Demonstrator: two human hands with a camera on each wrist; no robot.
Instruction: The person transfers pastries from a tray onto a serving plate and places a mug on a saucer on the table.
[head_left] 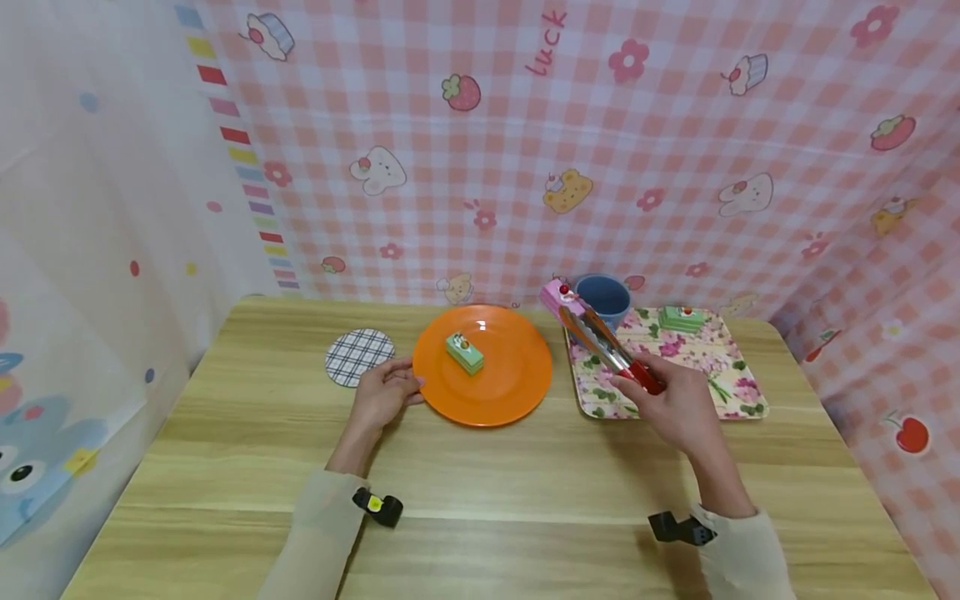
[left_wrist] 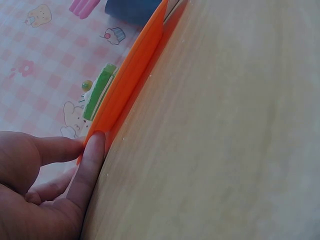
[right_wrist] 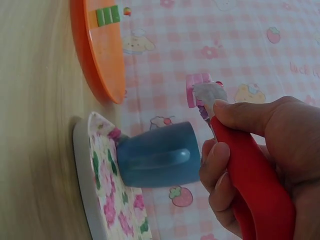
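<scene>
My left hand (head_left: 384,393) pinches the left rim of an orange plate (head_left: 517,392), thumb on one side and a finger on the other in the left wrist view. A green toy cake slice (head_left: 465,353) lies on that plate. My right hand (head_left: 678,404) grips red-handled metal tongs (right_wrist: 255,180). Between the tongs' tips a pink toy cake slice (head_left: 558,297) with a red cherry is held up, left of a blue cup (head_left: 603,298). The cup stands on a floral tray (head_left: 622,400), and another green cake slice (head_left: 681,318) lies at the tray's back.
A round checked coaster (head_left: 360,357) lies left of the plate, close to my left hand. Pink gingham cloth (head_left: 480,167) hangs behind the wooden table (head_left: 480,500), and pale patterned cloth (head_left: 105,208) hangs at the left.
</scene>
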